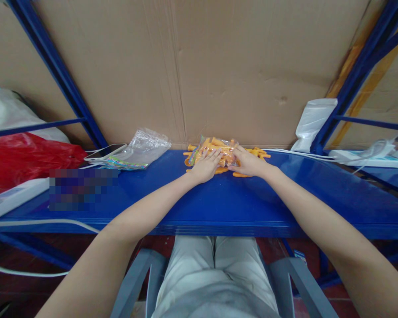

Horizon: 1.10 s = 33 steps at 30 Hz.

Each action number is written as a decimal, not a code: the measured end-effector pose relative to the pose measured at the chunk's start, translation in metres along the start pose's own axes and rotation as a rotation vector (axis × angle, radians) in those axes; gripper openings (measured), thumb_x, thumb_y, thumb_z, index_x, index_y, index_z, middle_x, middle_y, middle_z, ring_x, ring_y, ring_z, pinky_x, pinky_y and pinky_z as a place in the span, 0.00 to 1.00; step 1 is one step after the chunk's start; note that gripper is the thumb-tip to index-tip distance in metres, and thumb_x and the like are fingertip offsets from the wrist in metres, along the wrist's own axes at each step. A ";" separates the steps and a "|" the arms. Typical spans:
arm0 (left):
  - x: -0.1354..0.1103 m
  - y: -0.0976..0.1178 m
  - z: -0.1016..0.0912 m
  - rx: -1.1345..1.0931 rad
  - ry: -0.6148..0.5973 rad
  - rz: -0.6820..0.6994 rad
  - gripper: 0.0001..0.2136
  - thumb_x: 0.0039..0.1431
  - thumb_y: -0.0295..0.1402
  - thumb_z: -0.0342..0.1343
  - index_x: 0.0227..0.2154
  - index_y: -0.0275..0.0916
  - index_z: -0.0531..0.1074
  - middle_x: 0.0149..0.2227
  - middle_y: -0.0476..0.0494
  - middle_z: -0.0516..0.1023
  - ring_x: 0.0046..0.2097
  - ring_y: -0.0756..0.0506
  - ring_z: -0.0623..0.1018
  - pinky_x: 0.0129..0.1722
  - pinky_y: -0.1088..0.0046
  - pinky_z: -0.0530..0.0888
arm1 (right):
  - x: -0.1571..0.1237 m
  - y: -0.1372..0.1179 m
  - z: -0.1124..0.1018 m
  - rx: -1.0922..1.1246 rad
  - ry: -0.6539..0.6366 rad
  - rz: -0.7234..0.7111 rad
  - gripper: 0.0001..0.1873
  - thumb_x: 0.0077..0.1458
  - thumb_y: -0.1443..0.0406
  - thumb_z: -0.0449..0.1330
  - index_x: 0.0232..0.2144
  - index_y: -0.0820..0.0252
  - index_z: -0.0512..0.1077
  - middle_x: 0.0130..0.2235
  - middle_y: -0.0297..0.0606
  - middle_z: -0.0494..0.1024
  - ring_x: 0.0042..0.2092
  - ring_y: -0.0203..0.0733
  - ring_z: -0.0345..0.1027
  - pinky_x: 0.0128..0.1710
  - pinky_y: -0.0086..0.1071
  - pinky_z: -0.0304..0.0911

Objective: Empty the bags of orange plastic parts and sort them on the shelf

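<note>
A clear plastic bag filled with orange plastic pieces (215,149) lies at the back of the blue shelf (219,198), against the cardboard wall. My left hand (205,167) rests on the bag's left side with fingers stretched flat over it. My right hand (247,162) lies on its right side, fingers pressed onto the bag. More loose orange pieces (260,153) stick out on the shelf beside the right hand and under the bag.
A stack of empty clear bags (141,150) and a phone (105,152) lie at left. A red bag (23,159) sits far left. A white bag (313,121), a power strip (361,157) and cables are at right. Blue shelf posts (58,70) flank the space.
</note>
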<state>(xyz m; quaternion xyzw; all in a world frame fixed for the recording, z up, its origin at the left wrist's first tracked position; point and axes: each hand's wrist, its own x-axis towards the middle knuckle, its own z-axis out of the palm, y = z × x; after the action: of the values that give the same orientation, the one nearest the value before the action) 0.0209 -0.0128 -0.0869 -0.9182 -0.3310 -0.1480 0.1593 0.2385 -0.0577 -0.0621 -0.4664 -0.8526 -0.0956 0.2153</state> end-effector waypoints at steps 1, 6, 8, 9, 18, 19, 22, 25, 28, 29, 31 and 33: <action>0.000 0.002 -0.002 0.009 -0.009 -0.005 0.26 0.72 0.32 0.40 0.69 0.33 0.58 0.72 0.33 0.55 0.73 0.39 0.56 0.71 0.51 0.53 | 0.000 -0.002 0.000 -0.026 -0.012 -0.002 0.16 0.57 0.60 0.63 0.46 0.57 0.68 0.52 0.48 0.72 0.54 0.57 0.70 0.51 0.56 0.69; -0.002 0.007 -0.008 0.059 -0.015 -0.023 0.25 0.72 0.31 0.40 0.69 0.32 0.59 0.71 0.34 0.56 0.73 0.40 0.57 0.71 0.54 0.55 | 0.001 -0.018 -0.004 -0.163 -0.037 0.006 0.11 0.61 0.66 0.58 0.47 0.60 0.68 0.55 0.51 0.70 0.54 0.54 0.70 0.50 0.52 0.70; -0.002 0.008 -0.009 0.076 -0.004 -0.026 0.25 0.71 0.31 0.41 0.69 0.32 0.60 0.71 0.34 0.57 0.72 0.41 0.58 0.71 0.55 0.56 | 0.001 -0.026 -0.006 -0.238 -0.065 0.022 0.10 0.62 0.68 0.56 0.46 0.61 0.68 0.55 0.52 0.70 0.55 0.55 0.70 0.50 0.50 0.70; -0.003 0.009 -0.010 0.083 -0.001 -0.028 0.25 0.72 0.31 0.41 0.68 0.32 0.60 0.71 0.34 0.57 0.72 0.41 0.59 0.70 0.55 0.57 | 0.002 -0.030 -0.007 -0.276 -0.081 0.033 0.10 0.62 0.68 0.55 0.46 0.62 0.68 0.55 0.53 0.70 0.56 0.56 0.70 0.51 0.50 0.69; -0.002 0.009 -0.011 0.121 0.054 -0.003 0.22 0.71 0.30 0.44 0.65 0.31 0.65 0.68 0.30 0.63 0.68 0.41 0.67 0.66 0.58 0.64 | 0.001 -0.057 -0.018 -0.425 -0.154 0.139 0.14 0.64 0.68 0.53 0.50 0.67 0.70 0.55 0.56 0.73 0.60 0.58 0.67 0.57 0.51 0.64; -0.001 0.008 -0.011 0.127 0.065 0.000 0.22 0.71 0.29 0.44 0.64 0.32 0.66 0.67 0.30 0.65 0.67 0.41 0.69 0.65 0.59 0.65 | 0.001 -0.059 -0.018 -0.425 -0.165 0.142 0.15 0.63 0.67 0.55 0.51 0.67 0.69 0.55 0.56 0.73 0.60 0.59 0.67 0.57 0.51 0.64; 0.000 0.009 -0.015 0.151 0.053 -0.016 0.22 0.68 0.26 0.46 0.63 0.32 0.67 0.64 0.29 0.70 0.63 0.40 0.74 0.62 0.61 0.70 | 0.001 -0.061 -0.017 -0.407 -0.181 0.147 0.17 0.60 0.69 0.58 0.52 0.65 0.68 0.55 0.55 0.73 0.59 0.58 0.68 0.55 0.50 0.66; 0.000 0.013 -0.024 0.173 -0.013 -0.071 0.23 0.67 0.24 0.46 0.63 0.32 0.67 0.60 0.29 0.75 0.56 0.39 0.79 0.56 0.62 0.74 | 0.002 -0.058 -0.016 -0.370 -0.163 0.171 0.16 0.62 0.73 0.51 0.51 0.63 0.69 0.54 0.54 0.75 0.55 0.55 0.72 0.51 0.45 0.68; 0.002 0.022 -0.035 0.171 -0.079 -0.107 0.21 0.66 0.24 0.47 0.59 0.30 0.72 0.56 0.27 0.78 0.52 0.38 0.82 0.52 0.62 0.75 | 0.003 -0.049 -0.014 -0.300 -0.158 0.155 0.16 0.63 0.74 0.48 0.49 0.64 0.70 0.54 0.54 0.74 0.50 0.52 0.74 0.48 0.42 0.69; 0.003 0.026 -0.038 0.161 -0.095 -0.115 0.19 0.66 0.25 0.48 0.56 0.29 0.74 0.54 0.27 0.79 0.51 0.37 0.82 0.52 0.61 0.75 | 0.004 -0.044 -0.013 -0.268 -0.156 0.134 0.16 0.63 0.74 0.48 0.48 0.64 0.71 0.54 0.54 0.75 0.49 0.51 0.74 0.47 0.41 0.68; 0.008 0.033 -0.042 0.128 -0.107 -0.131 0.17 0.66 0.28 0.50 0.53 0.30 0.76 0.50 0.27 0.81 0.50 0.35 0.82 0.52 0.59 0.75 | 0.004 -0.033 -0.011 -0.199 -0.130 0.074 0.14 0.63 0.73 0.49 0.44 0.63 0.72 0.52 0.51 0.75 0.48 0.48 0.74 0.47 0.39 0.68; 0.015 0.040 -0.045 0.093 -0.090 -0.139 0.17 0.65 0.32 0.54 0.54 0.33 0.76 0.47 0.29 0.82 0.51 0.34 0.81 0.54 0.55 0.73 | 0.004 -0.022 -0.009 -0.129 -0.096 0.025 0.11 0.62 0.73 0.52 0.41 0.61 0.73 0.49 0.48 0.76 0.47 0.47 0.73 0.48 0.38 0.67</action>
<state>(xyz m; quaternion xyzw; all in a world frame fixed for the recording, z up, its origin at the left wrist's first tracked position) 0.0504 -0.0508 -0.0485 -0.8903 -0.4075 -0.1016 0.1762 0.2208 -0.0694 -0.0514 -0.4939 -0.8482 -0.1253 0.1447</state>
